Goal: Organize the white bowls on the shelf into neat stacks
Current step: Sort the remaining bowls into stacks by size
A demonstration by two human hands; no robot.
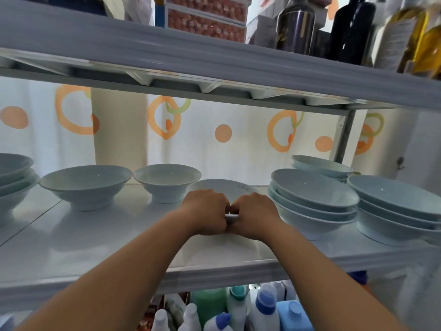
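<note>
Head view: both my hands meet at the centre of the shelf (95,237), knuckles touching. My left hand (205,211) and right hand (254,212) have their fingers curled over the near rim of a white bowl (222,187), one on each side. A sliver of that rim shows between my thumbs. At 10 o'clock from it stands a small bowl (167,181), and further toward 9 o'clock a wide bowl (86,185), both single and upright. At the far 9 o'clock edge sits a left stack (14,175). At 3 o'clock a near stack (312,199) stands just beside my right hand, with a back stack (322,164) behind it and a right stack (396,206) beside it. Bottles (262,306) fill the level below.
</note>
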